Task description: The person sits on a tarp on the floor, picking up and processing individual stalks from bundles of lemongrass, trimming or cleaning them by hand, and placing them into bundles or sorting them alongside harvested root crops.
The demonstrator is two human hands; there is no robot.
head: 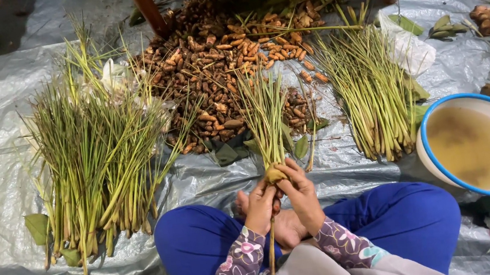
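Above the crossed legs, both hands (pixel 281 197) grip one stalk bundle (pixel 265 117) upright, pinching a strip (pixel 274 174) around it.

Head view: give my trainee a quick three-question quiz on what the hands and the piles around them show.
1. True or false: both hands grip the same small bundle of stalks.
2. Which side of the person is the blue-rimmed bowl on: A left, B right?
3. What fills the heap beyond the bundle?

Key
1. True: the left hand and right hand meet at its wrapped base.
2. B; it holds cloudy brownish water.
3. Small orange-brown roots, between two piles of green stalks.
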